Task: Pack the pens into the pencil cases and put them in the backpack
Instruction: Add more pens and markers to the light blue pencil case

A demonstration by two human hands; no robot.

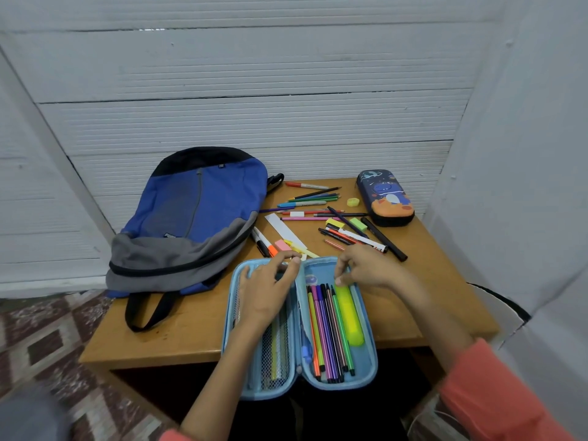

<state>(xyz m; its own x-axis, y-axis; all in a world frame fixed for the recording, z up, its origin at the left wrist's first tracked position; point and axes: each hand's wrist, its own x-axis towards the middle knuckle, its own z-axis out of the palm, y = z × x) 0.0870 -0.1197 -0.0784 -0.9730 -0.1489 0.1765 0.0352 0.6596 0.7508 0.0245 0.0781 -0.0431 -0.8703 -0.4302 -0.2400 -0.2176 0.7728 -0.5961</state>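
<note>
Right hand (366, 268) pinches the top of the yellow highlighter (350, 316), in the right half of the open blue pencil case (370, 361) beside the felt pens (329, 329). Left hand (265, 289) lies on the mesh half, fingers curled on the far rim. Case overhangs the table (178, 326) edge, so keep the left hand down and press the highlighter flat against the wall. Loose pens (315, 203) lie behind, backpack (191, 211) left.

White letters "PUM" show on the backpack (203, 198).
</note>
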